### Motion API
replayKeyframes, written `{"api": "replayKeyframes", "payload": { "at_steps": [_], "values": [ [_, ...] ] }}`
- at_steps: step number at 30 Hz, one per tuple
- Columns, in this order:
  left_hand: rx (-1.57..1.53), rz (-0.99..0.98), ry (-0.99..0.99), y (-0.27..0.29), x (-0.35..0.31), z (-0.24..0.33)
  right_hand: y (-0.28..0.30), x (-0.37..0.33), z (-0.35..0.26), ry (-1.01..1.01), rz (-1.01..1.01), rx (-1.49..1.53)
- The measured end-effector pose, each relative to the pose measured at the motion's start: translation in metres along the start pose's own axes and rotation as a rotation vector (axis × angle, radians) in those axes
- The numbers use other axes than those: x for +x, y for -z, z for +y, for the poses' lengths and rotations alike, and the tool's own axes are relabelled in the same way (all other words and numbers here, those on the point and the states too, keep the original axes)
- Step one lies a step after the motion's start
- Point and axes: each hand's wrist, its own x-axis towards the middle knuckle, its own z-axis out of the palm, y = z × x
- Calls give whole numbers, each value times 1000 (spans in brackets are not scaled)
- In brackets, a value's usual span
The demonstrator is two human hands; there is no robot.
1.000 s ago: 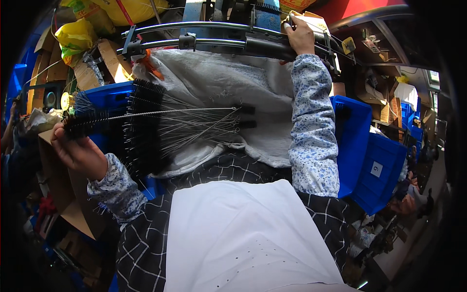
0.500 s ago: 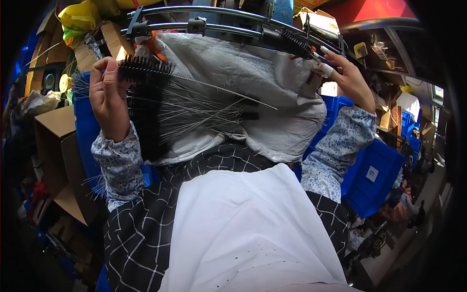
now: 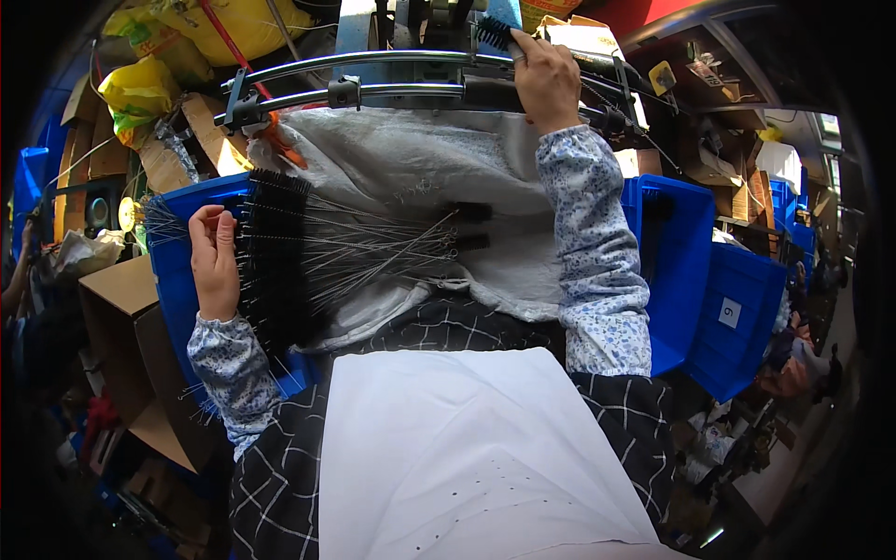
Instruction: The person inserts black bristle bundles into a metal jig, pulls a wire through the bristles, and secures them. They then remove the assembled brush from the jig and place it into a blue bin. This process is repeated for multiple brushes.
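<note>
A row of black bristle brushes (image 3: 280, 257) lies on the grey cloth (image 3: 518, 219) across my lap, their thin twisted-wire stems fanned out to the right. Beside the row's left edge is my left hand (image 3: 217, 266), loosely curled, thumb and fingers apart and nothing visible between them. My right hand (image 3: 548, 82) reaches up past the metal rails (image 3: 401, 91) and grips a black wire-stemmed brush (image 3: 493, 34). Its bristles stick out left of the fingers, while a thin stem seems to run down to the right. The palm side of this hand is hidden.
Blue bins stand on both sides, one at the right (image 3: 674, 271) and one at the left (image 3: 173, 271). An open cardboard box (image 3: 121, 289) is at the far left. Yellow bags (image 3: 140, 89) and cardboard pieces sit behind the rails.
My left hand has let go of a brush and moved down beside the row. My right hand has moved left and up from the rail's right end, now holding a brush.
</note>
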Motion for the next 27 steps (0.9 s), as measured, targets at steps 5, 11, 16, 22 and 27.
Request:
{"api": "replayKeyframes", "payload": {
  "at_steps": [5, 11, 16, 22, 27],
  "values": [
    [122, -133, 85, 8, -15, -21, -31, 18, 28, -49, -35, -208],
    [110, -62, 85, -1, -18, -18, -37, 25, 26, -62, -52, -169],
    [121, 88, 49, 0, -21, -15, -40, 26, 26, -90, -120, -88],
    [94, 542, -225, 31, -9, -18, -37, 36, 21, -110, -144, -66],
    [431, 853, -383, 73, -12, 1, -64, 37, 47, 40, -26, 13]
  ]
}}
